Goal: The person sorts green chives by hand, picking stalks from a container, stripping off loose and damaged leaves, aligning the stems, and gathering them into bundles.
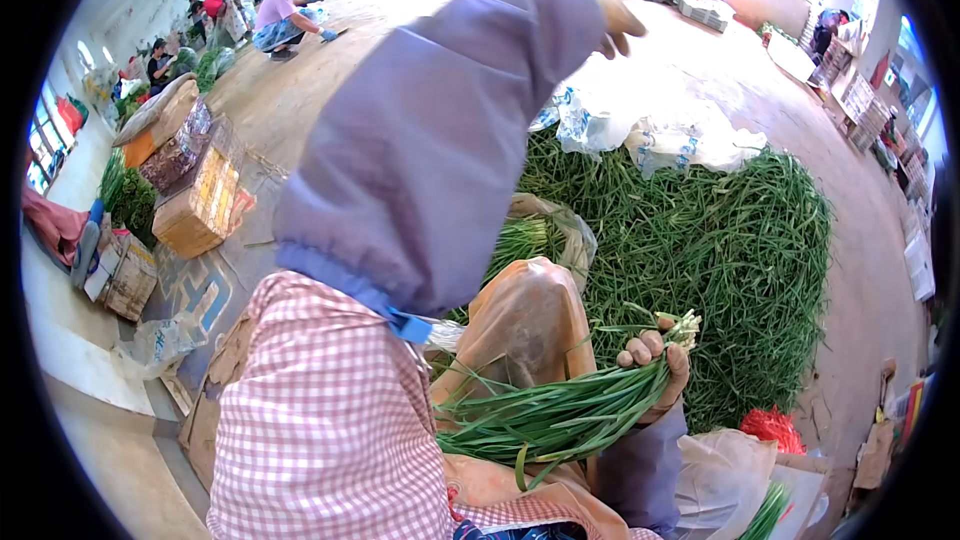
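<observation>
My right hand (655, 365) is closed around a bunch of chives (570, 412), near the pale cut ends. The long green leaves trail left across my lap, in front of a raised knee (525, 330) under a tan plastic cover. My left hand (615, 25) is raised high and far forward at the end of a purple oversleeve (420, 140). Its fingers look apart and somewhat blurred, with nothing visible in them. Beyond my right hand lies a large heap of loose chives (700, 250). More chives lie in a plastic wrap (570, 230), partly hidden by the arm and knee.
Clear plastic bags (690, 143) lie along the heap's far edge. Red string (772, 428) and a white plastic sheet (725, 480) are at lower right. Worn boxes (200, 200) stand on the left. Several people work farther off, including a crouching person (280, 15).
</observation>
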Demonstrator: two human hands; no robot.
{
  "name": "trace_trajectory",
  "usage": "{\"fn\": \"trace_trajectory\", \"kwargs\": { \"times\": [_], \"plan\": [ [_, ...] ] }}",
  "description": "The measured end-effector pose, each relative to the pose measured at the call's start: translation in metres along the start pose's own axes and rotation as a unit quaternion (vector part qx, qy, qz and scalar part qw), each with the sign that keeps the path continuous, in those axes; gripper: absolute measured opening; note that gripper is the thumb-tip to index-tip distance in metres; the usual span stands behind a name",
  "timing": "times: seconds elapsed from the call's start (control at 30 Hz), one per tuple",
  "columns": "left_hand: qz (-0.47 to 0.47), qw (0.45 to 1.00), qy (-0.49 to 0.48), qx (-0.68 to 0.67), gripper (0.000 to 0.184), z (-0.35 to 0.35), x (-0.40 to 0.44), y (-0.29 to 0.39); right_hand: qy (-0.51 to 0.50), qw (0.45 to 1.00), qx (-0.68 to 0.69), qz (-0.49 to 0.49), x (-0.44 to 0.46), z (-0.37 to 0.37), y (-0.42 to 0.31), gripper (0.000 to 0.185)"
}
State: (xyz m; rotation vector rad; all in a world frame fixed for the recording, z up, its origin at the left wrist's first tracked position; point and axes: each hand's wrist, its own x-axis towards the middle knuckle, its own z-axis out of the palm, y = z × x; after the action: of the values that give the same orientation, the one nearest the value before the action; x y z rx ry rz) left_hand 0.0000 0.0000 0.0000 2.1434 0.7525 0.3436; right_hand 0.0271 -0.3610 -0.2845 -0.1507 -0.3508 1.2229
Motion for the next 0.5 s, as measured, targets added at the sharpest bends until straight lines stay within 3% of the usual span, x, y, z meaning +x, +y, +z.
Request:
{"fn": "trace_trajectory", "kwargs": {
  "times": [0.07,0.13,0.2,0.3,0.4,0.43,0.47,0.5],
  "plan": [
    [-0.003,0.999,-0.038,-0.001,0.078,0.025,0.011,-0.005,-0.001,1.0,0.008,-0.007,-0.004,0.002,-0.003,0.04],
    [0.059,0.983,-0.164,0.05,0.07,0.07,-0.048,-0.006,0.009,1.0,0.016,-0.022,-0.004,-0.003,-0.018,0.04],
    [0.089,0.948,-0.302,0.036,0.074,0.132,-0.116,-0.026,-0.016,0.998,0.036,-0.042,0.002,-0.014,-0.022,0.04],
    [0.079,0.904,-0.381,-0.174,0.08,0.206,-0.183,-0.087,-0.009,0.998,0.022,-0.054,0.004,-0.013,-0.028,0.04],
    [-0.034,0.885,-0.316,-0.339,0.075,0.233,-0.224,-0.118,0.014,0.998,0.002,-0.067,0.008,-0.013,-0.033,0.04],
    [-0.064,0.855,-0.301,-0.418,0.075,0.243,-0.234,-0.126,0.021,0.997,-0.006,-0.074,0.01,-0.014,-0.032,0.041],
    [-0.084,0.778,-0.334,-0.525,0.084,0.247,-0.238,-0.132,0.071,0.993,-0.013,-0.089,0.011,-0.01,-0.033,0.04],
    [-0.085,0.746,-0.356,-0.556,0.093,0.241,-0.241,-0.124,0.109,0.989,-0.015,-0.095,0.019,-0.009,-0.031,0.04]
  ]
}}
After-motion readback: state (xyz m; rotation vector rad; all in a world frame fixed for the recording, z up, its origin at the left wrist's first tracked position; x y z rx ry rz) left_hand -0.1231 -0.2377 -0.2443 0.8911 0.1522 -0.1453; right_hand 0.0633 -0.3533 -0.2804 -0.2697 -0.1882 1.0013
